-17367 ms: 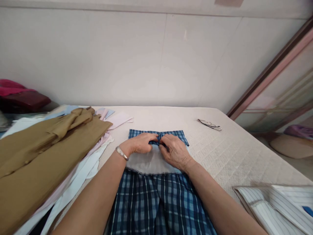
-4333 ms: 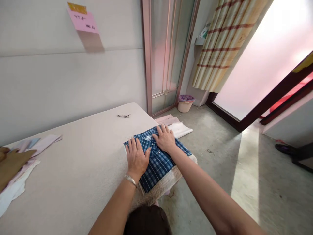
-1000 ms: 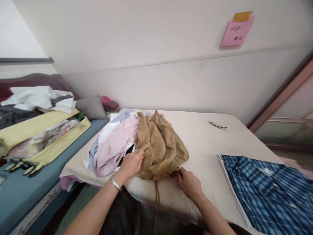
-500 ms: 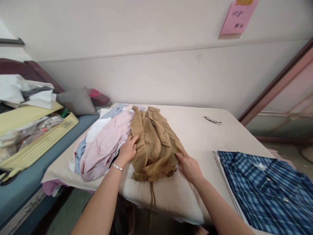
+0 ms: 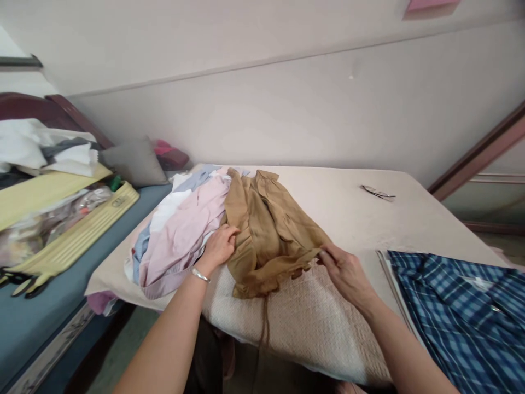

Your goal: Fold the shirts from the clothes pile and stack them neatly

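Observation:
A brown garment (image 5: 262,230) with a ruffled hem and a hanging cord lies rumpled across the front half of the cloth-covered table (image 5: 340,202). At its right lower corner, my right hand (image 5: 344,273) pinches the hem and holds it out to the side. On the opposite edge, my left hand (image 5: 220,244), with a silver bangle at the wrist, has its fingers curled and closed on the fabric. Right beside that hand is a heap of pink, white and blue clothes (image 5: 186,227), partly under the brown garment.
Folded blue plaid shirts (image 5: 463,306) are stacked at the front right. Eyeglasses (image 5: 377,192) rest near the back right. On the left, a blue bench or bed (image 5: 41,312) holds a yellow case (image 5: 77,235) and a grey pillow (image 5: 133,161). A white wall stands behind.
My right hand has moved right, drawing the garment's lower right corner outward and spreading the hem. My left hand stays at the left edge. The view has turned slightly.

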A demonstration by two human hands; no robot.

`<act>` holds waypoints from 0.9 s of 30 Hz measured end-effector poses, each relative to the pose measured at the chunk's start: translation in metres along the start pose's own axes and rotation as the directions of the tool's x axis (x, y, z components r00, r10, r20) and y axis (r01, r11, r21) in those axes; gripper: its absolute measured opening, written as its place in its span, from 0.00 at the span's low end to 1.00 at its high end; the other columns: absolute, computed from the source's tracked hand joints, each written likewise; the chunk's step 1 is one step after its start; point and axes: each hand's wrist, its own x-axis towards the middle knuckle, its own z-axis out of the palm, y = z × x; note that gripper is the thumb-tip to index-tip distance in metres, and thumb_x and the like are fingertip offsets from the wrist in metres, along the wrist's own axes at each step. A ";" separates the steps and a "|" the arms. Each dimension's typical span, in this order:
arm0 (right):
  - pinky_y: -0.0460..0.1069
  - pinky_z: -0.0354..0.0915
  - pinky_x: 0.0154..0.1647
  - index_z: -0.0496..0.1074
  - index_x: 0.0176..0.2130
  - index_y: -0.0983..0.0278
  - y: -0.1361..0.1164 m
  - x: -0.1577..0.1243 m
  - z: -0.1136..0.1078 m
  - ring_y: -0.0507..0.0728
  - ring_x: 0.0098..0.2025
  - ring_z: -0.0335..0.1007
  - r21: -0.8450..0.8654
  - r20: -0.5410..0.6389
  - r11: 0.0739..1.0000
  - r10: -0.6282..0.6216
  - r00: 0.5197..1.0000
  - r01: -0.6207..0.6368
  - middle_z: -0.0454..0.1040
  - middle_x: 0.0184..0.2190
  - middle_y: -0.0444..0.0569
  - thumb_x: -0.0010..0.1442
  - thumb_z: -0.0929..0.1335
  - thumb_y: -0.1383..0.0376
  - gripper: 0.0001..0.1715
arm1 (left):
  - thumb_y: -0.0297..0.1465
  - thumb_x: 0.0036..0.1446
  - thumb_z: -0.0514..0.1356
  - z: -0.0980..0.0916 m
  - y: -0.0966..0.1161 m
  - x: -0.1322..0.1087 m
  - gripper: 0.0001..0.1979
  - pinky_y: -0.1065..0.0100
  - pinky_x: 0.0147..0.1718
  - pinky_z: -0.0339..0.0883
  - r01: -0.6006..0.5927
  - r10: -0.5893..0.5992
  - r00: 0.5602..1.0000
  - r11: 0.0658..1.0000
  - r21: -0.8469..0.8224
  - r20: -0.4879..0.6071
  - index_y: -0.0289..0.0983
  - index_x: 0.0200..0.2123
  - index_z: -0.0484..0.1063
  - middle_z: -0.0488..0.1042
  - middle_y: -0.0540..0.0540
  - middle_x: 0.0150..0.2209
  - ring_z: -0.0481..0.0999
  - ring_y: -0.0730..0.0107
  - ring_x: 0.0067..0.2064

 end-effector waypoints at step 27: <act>0.51 0.70 0.35 0.74 0.38 0.58 0.033 0.006 -0.030 0.58 0.32 0.76 0.121 -0.266 0.974 0.220 0.939 -0.193 0.80 0.30 0.48 0.66 0.61 0.55 0.15 | 0.19 0.60 0.52 0.018 0.049 -0.039 0.23 0.61 0.60 0.69 -0.269 0.244 0.963 0.895 -0.356 -0.114 0.40 0.53 0.77 0.72 0.44 0.63 0.76 0.64 0.59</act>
